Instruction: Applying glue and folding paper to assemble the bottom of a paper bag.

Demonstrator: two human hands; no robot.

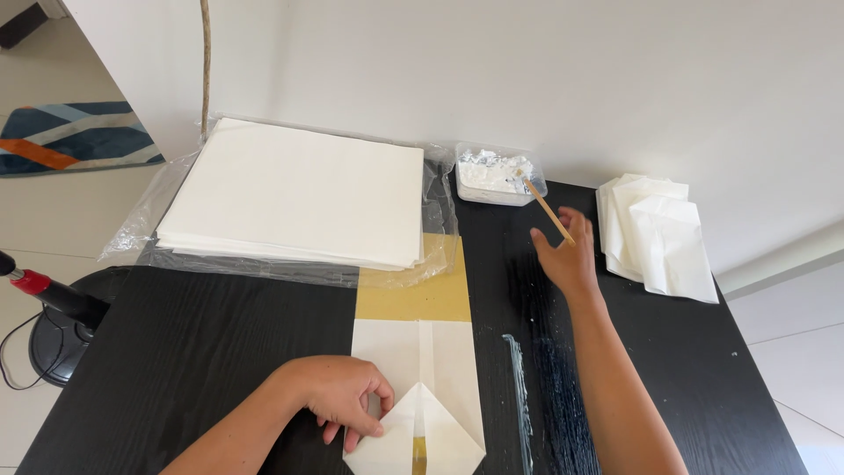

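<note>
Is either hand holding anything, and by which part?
Right hand holds thin wooden stick by its lower end. Left hand only presses the folded white paper.

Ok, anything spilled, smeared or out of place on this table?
Yes. A whitish smear runs down the black table just right of the folded paper, with streaky residue beside it. Otherwise the paper stack, paste tub and folded pile sit tidy.

A home room used for paper craft: a black counter point(193, 352) against a white wall point(527, 70), tiled floor, patterned rug point(75, 136), paper stack point(299, 193), paste tub point(497, 174).
</note>
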